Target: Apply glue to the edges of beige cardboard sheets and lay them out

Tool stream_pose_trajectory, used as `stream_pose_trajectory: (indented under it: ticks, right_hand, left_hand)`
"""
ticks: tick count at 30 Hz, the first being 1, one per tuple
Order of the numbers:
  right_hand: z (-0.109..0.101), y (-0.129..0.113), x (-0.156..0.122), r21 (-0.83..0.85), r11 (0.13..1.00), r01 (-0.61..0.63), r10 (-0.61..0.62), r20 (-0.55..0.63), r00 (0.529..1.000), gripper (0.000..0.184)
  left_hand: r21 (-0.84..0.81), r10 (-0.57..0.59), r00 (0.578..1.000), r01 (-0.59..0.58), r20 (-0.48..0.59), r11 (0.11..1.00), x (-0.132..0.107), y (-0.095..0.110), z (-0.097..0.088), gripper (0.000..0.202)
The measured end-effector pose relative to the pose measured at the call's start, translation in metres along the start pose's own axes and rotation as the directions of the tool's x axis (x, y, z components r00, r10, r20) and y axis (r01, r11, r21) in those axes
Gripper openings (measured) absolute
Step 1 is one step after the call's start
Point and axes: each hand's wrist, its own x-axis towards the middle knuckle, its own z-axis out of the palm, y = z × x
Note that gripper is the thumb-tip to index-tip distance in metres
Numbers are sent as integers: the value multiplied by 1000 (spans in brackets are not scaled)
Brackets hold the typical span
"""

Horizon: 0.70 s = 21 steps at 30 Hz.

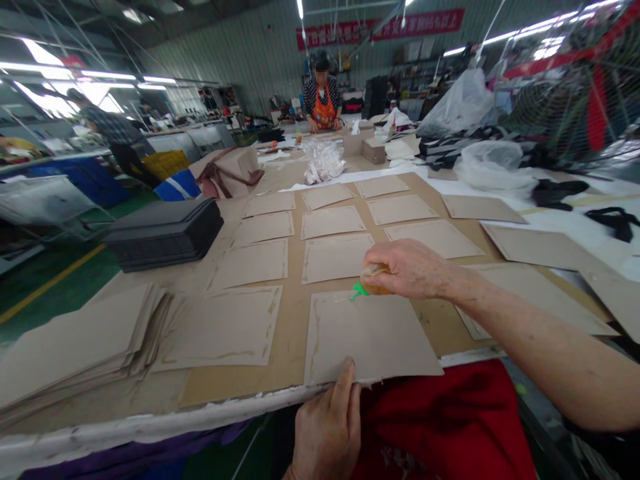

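My right hand [407, 268] is closed round a small glue bottle [373, 279] with a green nozzle, its tip touching the far edge of the nearest grey card sheet [373, 337]. At the table's front edge my left hand [327, 427] pins that sheet down with the thumb on its near edge, the other fingers curled below the table edge. Several more card sheets [336, 257] lie in rows on the brown board [291, 320], some with glue lines along their borders.
A stack of card sheets [75, 350] lies at the left front. A pile of dark flat pieces [165, 232] sits further left. Plastic bags [324, 161] and black straps [615, 220] lie beyond. A person in an orange apron [323, 100] works at the far end. Red cloth [445, 420] hangs below.
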Motion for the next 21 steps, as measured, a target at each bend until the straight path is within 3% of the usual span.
stream_pose_trajectory:
  ticks: [7,13,21]
  right_hand:
    - [-11,36,-29,-29,990,-141,142,20,990,23]
    - [-6,34,-35,-4,989,-145,145,9,989,26]
    - [-10,54,-57,-22,972,-233,233,-6,972,33]
  left_hand:
    - [-1,9,1000,-9,-18,1000,-2,-3,2,30]
    - [17,16,1000,-16,9,1000,-3,-5,1,31]
    - [11,17,1000,-17,16,1000,-7,-7,3,31]
